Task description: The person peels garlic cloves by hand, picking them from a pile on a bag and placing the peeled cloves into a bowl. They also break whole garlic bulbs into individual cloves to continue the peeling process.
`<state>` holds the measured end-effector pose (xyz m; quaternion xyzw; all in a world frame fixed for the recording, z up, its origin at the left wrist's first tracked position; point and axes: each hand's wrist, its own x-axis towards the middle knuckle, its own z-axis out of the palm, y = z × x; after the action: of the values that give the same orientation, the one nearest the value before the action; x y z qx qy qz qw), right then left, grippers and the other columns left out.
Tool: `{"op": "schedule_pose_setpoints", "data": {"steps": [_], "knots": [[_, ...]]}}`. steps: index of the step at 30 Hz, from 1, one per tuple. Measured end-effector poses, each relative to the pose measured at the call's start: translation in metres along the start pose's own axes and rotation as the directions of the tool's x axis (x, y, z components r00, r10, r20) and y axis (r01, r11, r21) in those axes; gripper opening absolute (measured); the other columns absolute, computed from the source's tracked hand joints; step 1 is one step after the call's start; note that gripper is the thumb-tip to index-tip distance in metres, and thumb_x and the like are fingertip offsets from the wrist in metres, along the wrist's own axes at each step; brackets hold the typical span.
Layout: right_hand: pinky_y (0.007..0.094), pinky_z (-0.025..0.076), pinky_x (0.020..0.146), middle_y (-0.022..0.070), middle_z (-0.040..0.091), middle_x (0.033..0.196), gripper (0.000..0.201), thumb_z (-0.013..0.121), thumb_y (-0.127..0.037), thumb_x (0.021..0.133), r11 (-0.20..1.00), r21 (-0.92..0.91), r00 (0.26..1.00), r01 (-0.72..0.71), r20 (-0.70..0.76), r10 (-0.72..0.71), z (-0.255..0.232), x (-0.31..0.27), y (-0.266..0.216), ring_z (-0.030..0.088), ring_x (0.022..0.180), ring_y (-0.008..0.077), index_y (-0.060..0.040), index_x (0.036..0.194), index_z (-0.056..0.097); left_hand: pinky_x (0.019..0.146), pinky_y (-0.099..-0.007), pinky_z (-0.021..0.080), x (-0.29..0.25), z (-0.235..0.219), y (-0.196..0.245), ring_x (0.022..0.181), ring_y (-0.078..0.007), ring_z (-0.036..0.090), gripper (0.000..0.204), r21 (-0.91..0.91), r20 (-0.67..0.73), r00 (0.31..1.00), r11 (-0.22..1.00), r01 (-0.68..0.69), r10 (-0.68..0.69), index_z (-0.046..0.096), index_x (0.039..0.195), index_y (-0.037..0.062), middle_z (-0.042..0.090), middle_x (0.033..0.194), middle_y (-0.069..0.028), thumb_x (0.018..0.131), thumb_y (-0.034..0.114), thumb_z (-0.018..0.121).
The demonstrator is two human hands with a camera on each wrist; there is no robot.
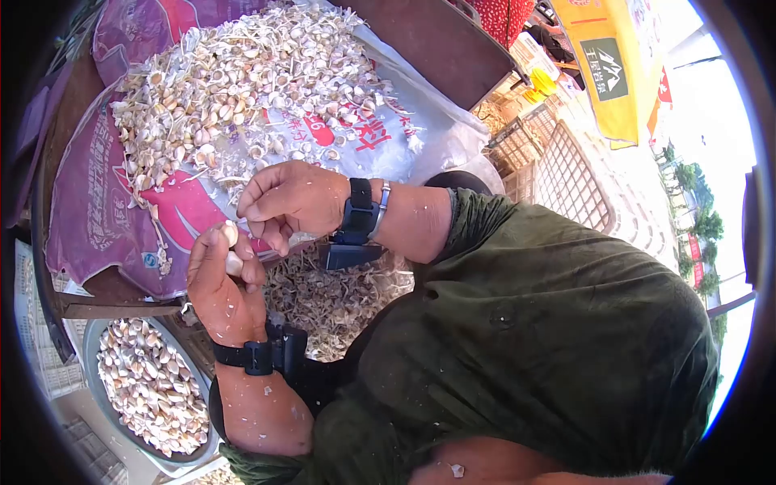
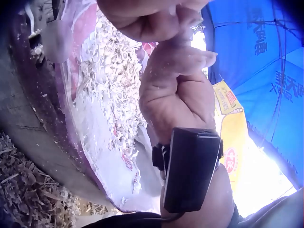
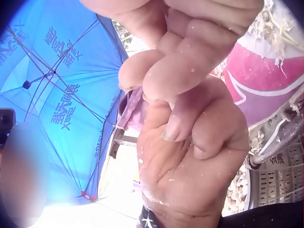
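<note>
At the far left of the head view, one round grey basin (image 1: 93,339) sits low beside the bench, filled with pale, smooth garlic cloves (image 1: 149,388), too many to count. Above it, one plastic sack (image 1: 121,194) in magenta and white is spread flat over the dark bench (image 1: 105,305); it bears red and white Chinese print that is too warped to read. A large heap of garlic pieces (image 1: 234,81), papery and cream-coloured with dry stalks, lies on the sack.

Two hands meet just in front of the heap's near edge. The left hand (image 1: 222,283) is lower, fingers curled upward, gripping two whitish garlic cloves (image 1: 232,246) between fingertips and thumb. The right hand (image 1: 287,202) is above, its fingers bent down and pinching at the upper clove, so the two hands touch over it. Each wrist wears one black strap with a small black box. Flecks of white skin stick to both forearms.

Below the hands, a mound of brownish dry husks (image 1: 331,299) lies on the floor. To the right is a dark green sleeve (image 1: 558,323), then wire crates (image 1: 566,174), and a yellow banner (image 1: 610,73) with a green mountain logo. The wrist views show one blue umbrella (image 3: 52,95) overhead with Chinese characters.
</note>
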<state>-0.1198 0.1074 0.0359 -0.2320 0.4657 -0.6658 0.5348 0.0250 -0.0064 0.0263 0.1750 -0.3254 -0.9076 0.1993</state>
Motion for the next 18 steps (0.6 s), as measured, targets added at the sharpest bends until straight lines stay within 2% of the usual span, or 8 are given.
{"op": "schedule_pose_setpoints", "data": {"steps": [2,4,6,8,14,16,17,18], "knots": [[0.0287,0.051,0.052,0.0119,0.066,0.075,0.015,0.060,-0.009,0.088,0.994,-0.106,0.999,-0.013,-0.050,0.008,-0.003,-0.011,-0.010,0.065,0.056,0.0192,0.0029,0.098,0.062,0.044,-0.0222,0.032,-0.005,0.004,0.004,0.049,-0.0111,0.046,0.019,-0.042,0.068,0.997,0.999,0.022,-0.019,0.059,0.102,0.0012,0.057,0.070,-0.0074,0.096,0.019,0.055],[0.0289,0.051,0.051,0.0097,0.064,0.070,0.014,0.060,-0.011,0.089,0.746,-0.649,0.985,-0.153,-0.035,0.171,-0.012,-0.013,-0.018,0.064,0.054,0.0173,0.0018,0.092,0.064,0.044,-0.0227,0.034,-0.010,0.003,0.007,0.050,-0.0131,0.047,0.021,-0.088,0.206,0.978,0.995,0.047,-0.028,0.058,0.105,0.0006,0.057,0.073,-0.0096,0.097,0.019,0.053],[0.0304,0.051,0.055,0.0094,0.065,0.068,0.013,0.061,-0.012,0.087,0.572,-0.788,0.953,-0.228,-0.059,0.298,-0.027,-0.006,-0.021,0.065,0.059,0.0182,-0.0004,0.090,0.065,0.043,-0.0233,0.035,-0.013,0.003,0.009,0.052,-0.0141,0.049,0.022,-0.106,0.239,0.970,0.992,0.066,-0.039,0.057,0.108,0.0005,0.058,0.076,-0.0114,0.097,0.019,0.052],[0.0331,0.053,0.063,0.0103,0.067,0.074,0.013,0.061,-0.012,0.084,-0.001,-0.987,0.986,0.162,0.162,-0.042,-0.059,0.011,-0.021,0.067,0.067,0.0232,-0.0028,0.092,0.065,0.045,-0.0227,0.038,-0.018,0.011,0.011,0.058,-0.0134,0.048,0.021,-0.174,0.242,0.961,0.969,0.177,-0.132,0.053,0.107,0.0030,0.055,0.081,-0.0094,0.100,0.022,0.047],[0.0382,0.052,0.080,0.0116,0.067,0.100,0.015,0.054,-0.007,0.086,-0.337,-0.941,0.914,-0.028,0.112,-0.390,-0.154,0.124,-0.056,0.065,0.091,0.0306,-0.0067,0.097,0.064,0.040,-0.0243,0.036,-0.003,-0.001,0.002,0.048,-0.0158,0.048,0.022,-0.159,0.156,0.968,0.962,0.220,-0.196,0.057,0.099,0.0011,0.058,0.078,-0.0126,0.097,0.023,0.053],[0.0385,0.051,0.085,0.0123,0.066,0.104,0.021,0.053,-0.010,0.088,-0.602,-0.798,0.936,-0.020,0.196,-0.291,-0.190,0.173,-0.060,0.064,0.095,0.0302,-0.0061,0.107,0.062,0.038,-0.0253,0.035,-0.003,0.002,0.003,0.045,-0.0159,0.048,0.026,-0.189,0.146,0.975,0.963,0.192,-0.165,0.057,0.099,0.0001,0.058,0.072,-0.0131,0.097,0.026,0.054],[0.0366,0.051,0.085,0.0103,0.066,0.103,0.029,0.054,-0.013,0.090,-0.536,-0.844,0.919,-0.012,0.202,-0.339,-0.177,0.167,-0.064,0.064,0.096,0.0254,-0.0052,0.118,0.060,0.038,-0.0253,0.035,-0.003,0.002,0.004,0.045,-0.0159,0.048,0.026,-0.185,0.132,0.976,0.963,0.194,-0.172,0.057,0.099,0.0001,0.058,0.072,-0.0131,0.097,0.026,0.054],[0.0341,0.051,0.085,0.0078,0.067,0.101,0.037,0.054,-0.014,0.091,-0.933,-0.353,0.979,0.069,0.206,-0.006,-0.194,0.198,-0.065,0.065,0.096,0.0213,-0.0071,0.127,0.056,0.038,-0.0256,0.036,-0.005,0.001,0.005,0.044,-0.0158,0.048,0.028,-0.159,0.195,0.969,0.970,0.183,-0.151,0.058,0.097,-0.0014,0.058,0.069,-0.0135,0.096,0.027,0.056]]}}
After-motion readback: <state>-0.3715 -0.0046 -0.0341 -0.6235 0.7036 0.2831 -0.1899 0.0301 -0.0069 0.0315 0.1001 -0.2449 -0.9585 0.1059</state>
